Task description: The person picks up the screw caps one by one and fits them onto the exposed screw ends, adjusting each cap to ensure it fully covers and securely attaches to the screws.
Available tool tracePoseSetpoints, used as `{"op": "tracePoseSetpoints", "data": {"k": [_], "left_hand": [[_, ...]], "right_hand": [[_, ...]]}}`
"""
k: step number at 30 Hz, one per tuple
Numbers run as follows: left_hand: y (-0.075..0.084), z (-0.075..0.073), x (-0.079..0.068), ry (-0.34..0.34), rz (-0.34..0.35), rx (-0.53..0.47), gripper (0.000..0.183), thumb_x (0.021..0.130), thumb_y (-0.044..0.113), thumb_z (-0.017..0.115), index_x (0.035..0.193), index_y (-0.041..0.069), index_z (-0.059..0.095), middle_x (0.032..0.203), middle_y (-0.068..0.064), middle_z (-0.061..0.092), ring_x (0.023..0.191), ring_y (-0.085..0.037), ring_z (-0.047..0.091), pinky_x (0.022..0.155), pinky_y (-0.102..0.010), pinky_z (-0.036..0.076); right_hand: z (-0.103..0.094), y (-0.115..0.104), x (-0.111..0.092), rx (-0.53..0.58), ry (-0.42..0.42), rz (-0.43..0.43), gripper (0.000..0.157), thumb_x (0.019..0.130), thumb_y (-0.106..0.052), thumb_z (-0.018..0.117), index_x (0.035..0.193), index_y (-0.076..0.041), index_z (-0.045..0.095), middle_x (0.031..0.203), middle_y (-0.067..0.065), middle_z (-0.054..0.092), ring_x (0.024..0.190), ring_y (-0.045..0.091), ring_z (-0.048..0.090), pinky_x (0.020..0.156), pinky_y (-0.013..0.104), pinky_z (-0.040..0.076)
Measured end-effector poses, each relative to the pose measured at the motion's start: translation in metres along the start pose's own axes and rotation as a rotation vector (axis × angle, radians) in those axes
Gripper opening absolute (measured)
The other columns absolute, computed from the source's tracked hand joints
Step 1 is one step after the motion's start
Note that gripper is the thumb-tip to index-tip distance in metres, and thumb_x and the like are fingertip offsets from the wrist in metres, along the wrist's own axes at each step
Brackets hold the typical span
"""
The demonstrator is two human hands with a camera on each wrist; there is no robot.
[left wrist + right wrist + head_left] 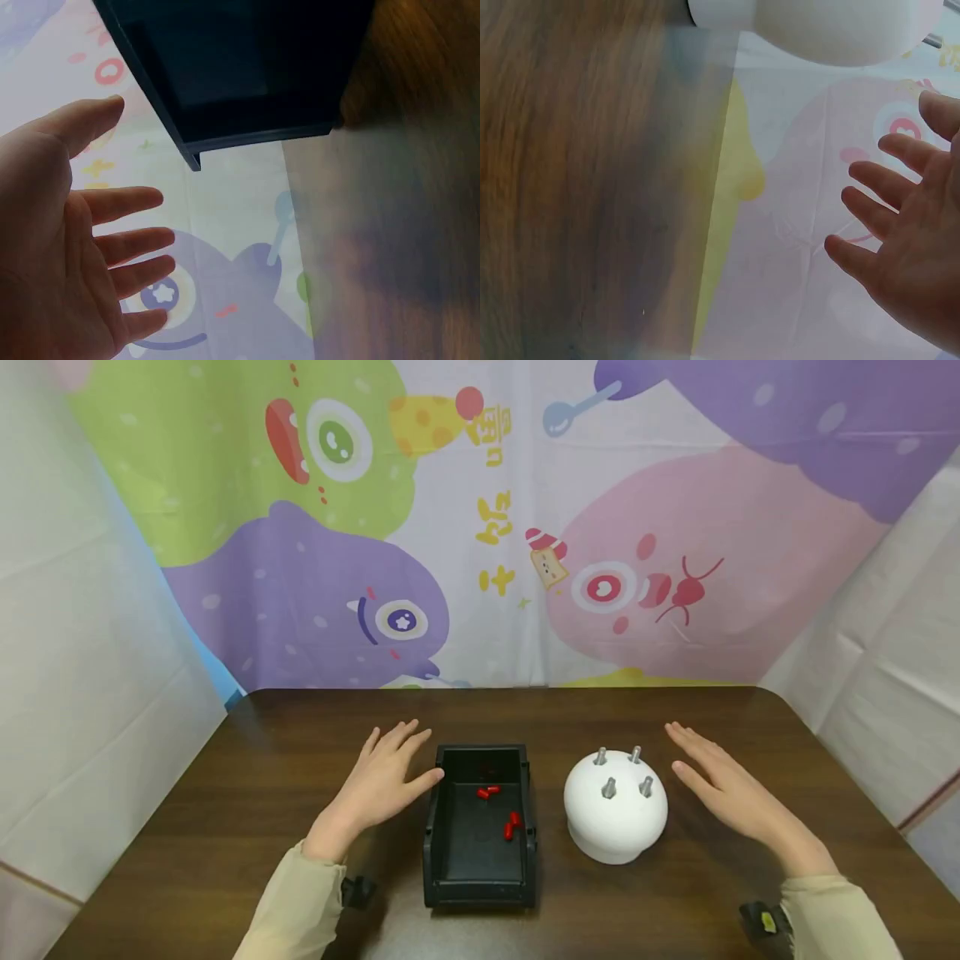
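Observation:
My left hand (382,781) is held with fingers spread beside the left wall of a black plastic bin (480,893); it holds nothing. Several small red capsule-like pieces (508,832) lie on the bin's floor. To the right of the bin stands a rounded white object (611,827) with several metal pegs (609,788) sticking up from its top. Beyond its right side is my right hand (731,797), fingers extended and nothing in them. In the left wrist view the palm (67,247) faces the bin's side. The right wrist view shows the right palm (922,240) below the white object (832,30).
Bin and white object stand on a dark wooden table (300,902). A cartoon-printed curtain (495,635) hangs behind its far edge, with pale cloth (900,635) at both sides. Each wrist wears a small black device (358,891).

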State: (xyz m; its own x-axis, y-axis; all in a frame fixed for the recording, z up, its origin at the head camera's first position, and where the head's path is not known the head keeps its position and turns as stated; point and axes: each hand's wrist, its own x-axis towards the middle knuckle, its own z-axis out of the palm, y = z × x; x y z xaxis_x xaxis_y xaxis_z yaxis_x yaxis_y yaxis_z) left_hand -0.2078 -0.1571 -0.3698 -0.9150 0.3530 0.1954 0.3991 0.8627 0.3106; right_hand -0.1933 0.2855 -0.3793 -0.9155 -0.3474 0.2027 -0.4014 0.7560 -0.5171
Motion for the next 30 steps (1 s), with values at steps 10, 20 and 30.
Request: {"op": "tracePoseSetpoints", "data": {"k": [10,20,30], "left_hand": [[0.015,0.008,-0.004,-0.039,0.003,-0.018,0.056,0.085,0.047,0.055,0.127,0.010,0.051,0.132,-0.010,0.048,0.123,-0.029,0.043,0.103,-0.049,0.029],[0.033,0.014,-0.003,-0.027,0.066,0.030,0.052,0.085,0.048,0.056,0.124,0.013,0.055,0.127,-0.006,0.052,0.120,-0.026,0.046,0.104,-0.044,0.030],[0.050,0.017,-0.001,-0.051,0.156,0.047,0.043,0.086,0.036,0.059,0.121,0.010,0.057,0.124,-0.007,0.054,0.116,-0.026,0.049,0.102,-0.045,0.032]], "right_hand": [[0.014,0.000,-0.012,0.098,-0.044,0.054,0.052,0.095,-0.033,0.044,0.143,-0.034,0.023,0.147,0.008,0.028,0.132,0.037,0.026,0.094,0.063,0.027],[0.015,-0.008,-0.012,0.123,-0.060,0.041,0.058,0.091,-0.032,0.053,0.142,-0.035,0.025,0.146,0.007,0.031,0.130,0.038,0.030,0.089,0.065,0.030],[0.017,-0.013,-0.010,0.123,-0.053,-0.001,0.068,0.083,-0.033,0.064,0.141,-0.030,0.030,0.144,0.006,0.036,0.129,0.036,0.032,0.090,0.064,0.031]]}}
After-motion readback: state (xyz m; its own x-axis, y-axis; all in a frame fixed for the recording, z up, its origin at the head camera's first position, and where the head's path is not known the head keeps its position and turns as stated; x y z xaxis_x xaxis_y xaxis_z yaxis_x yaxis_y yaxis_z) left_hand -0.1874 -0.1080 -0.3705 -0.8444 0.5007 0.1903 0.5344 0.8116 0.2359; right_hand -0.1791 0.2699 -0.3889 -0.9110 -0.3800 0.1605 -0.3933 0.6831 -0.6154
